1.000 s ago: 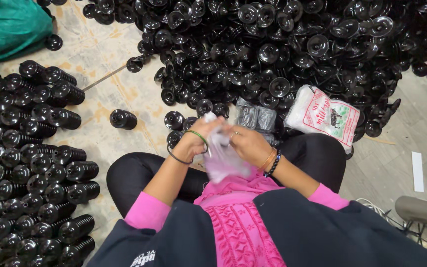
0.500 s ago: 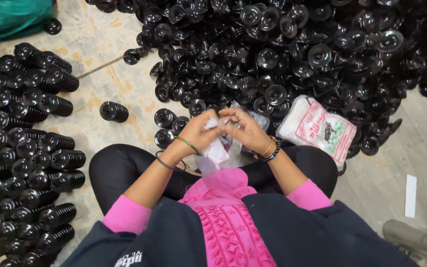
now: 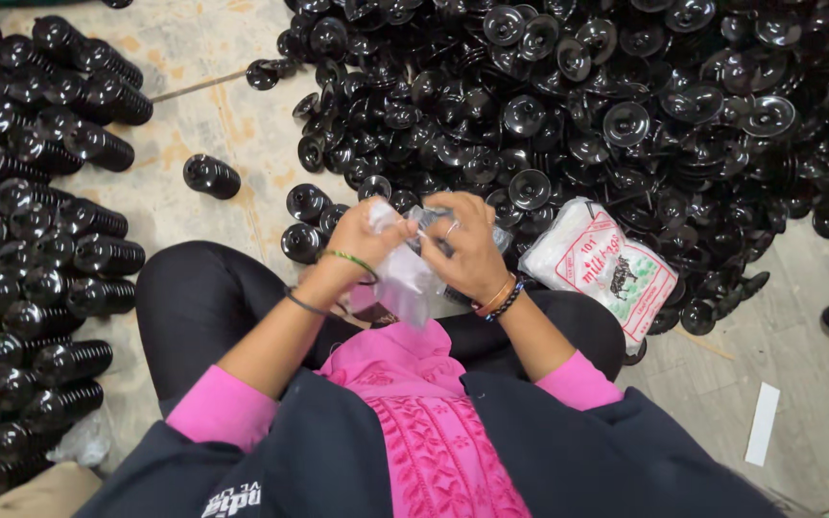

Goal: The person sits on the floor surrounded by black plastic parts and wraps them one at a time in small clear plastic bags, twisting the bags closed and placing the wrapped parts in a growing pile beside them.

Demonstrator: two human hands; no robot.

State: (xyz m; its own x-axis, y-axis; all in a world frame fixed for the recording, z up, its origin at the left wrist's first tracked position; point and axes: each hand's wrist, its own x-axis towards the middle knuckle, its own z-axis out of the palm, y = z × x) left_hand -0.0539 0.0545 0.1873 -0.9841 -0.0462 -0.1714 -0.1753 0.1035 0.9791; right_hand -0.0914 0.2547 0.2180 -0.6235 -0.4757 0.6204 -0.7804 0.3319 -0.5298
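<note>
here, a person seated on the floor (image 3: 223, 125) is working both hands together over the lap, the left hand (image 3: 362, 238) pinching one side of a small clear plastic bag (image 3: 405, 278) while the right hand (image 3: 470, 245) is curling its fingers round the bag's mouth, as if to spread it apart. the bag is hanging slack between the two hands, just above the knees, close to the body where both hands can reach it without stretching. a great loose heap of black round parts (image 3: 578, 105) is lying across the far side of the floor, its near edge just beyond the hands. stacked columns of the same black parts (image 3: 40, 249) are lying in rows along the floor's left edge, apparently sorted apart from the heap. a white printed packet (image 3: 599, 264) is resting by the right knee, touching the heap's near edge. a white paper strip (image 3: 763, 422) is lying toward the floor's near right corner.
</note>
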